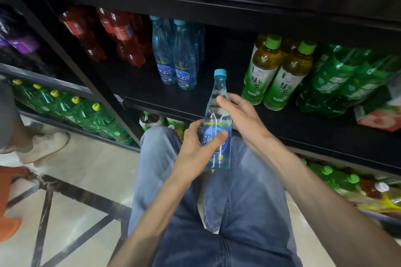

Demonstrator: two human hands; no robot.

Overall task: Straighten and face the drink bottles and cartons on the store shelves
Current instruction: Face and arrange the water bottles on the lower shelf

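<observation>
Centre frame, off the shelf (282,128): clear blue bottle (217,119) above the knees, left hand (196,147) wrapped round the label, right hand (240,112) gripping the upper body. Turn label forward, set upright beside the two matching bottles (175,58) upper centre. Light-blue cap, blue label partly covered by the thumb

A pale tiled floor (82,180) with dark inlaid lines runs along the foot of the racks, and the wearer's blue jeans (238,212) fill the lower middle of the view. At the left edge a beige shoe (46,147) rests on the tiles, with a grey trouser leg (7,112) above it. Below that, at the far left, sits something orange (9,201), cut off by the frame and too partial to identify.
</observation>
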